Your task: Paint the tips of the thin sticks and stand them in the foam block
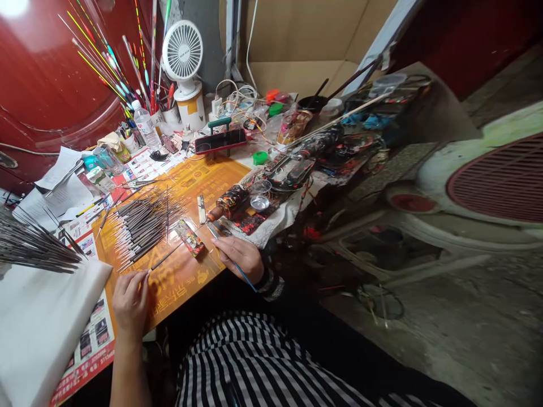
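My left hand is closed at the near edge of the orange mat, its fingertips pinching one end of a thin dark rod. The rod slants up and right over a small paint-stained block. My right hand is closed around a blue-handled brush, whose tip end points up and left, just right of the block. Behind my left hand, a pile of dark thin rods with pale ends covers the mat.
White foam with many dark rods stuck in it is at the left. A phone, a white fan and a bottle stand behind. A paint-stained motor device lies right.
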### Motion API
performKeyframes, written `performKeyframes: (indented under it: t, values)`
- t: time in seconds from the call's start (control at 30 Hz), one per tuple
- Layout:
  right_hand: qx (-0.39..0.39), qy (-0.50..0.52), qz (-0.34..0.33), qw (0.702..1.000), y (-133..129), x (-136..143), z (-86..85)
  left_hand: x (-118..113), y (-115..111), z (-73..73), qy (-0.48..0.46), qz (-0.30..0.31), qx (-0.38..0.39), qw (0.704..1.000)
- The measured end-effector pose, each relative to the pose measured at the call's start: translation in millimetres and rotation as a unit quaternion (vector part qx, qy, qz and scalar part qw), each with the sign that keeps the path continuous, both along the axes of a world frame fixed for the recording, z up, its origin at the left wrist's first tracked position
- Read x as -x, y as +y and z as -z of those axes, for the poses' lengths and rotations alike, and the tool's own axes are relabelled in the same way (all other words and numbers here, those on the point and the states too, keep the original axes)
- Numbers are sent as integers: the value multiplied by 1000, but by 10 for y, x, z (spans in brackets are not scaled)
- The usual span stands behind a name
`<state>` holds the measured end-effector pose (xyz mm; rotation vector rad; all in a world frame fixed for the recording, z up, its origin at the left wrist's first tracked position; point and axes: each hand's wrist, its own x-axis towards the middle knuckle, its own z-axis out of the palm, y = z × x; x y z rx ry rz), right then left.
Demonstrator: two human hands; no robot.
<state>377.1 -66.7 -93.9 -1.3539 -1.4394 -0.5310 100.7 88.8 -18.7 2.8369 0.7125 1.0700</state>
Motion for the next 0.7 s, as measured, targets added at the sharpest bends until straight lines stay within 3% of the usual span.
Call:
performKeyframes:
  t: [0.27,0.53,0.7]
  values:
    - [-33,20,-1,999,-17,35,-27,-1,-8,8,-2,-2,-1,1000]
    - [-19,20,-78,997,9,368,-24,5,-54,2,10,-9,20,1000]
    - [-16,10,-57,998,70,455,-46,11,-62,17,10,-16,27,999]
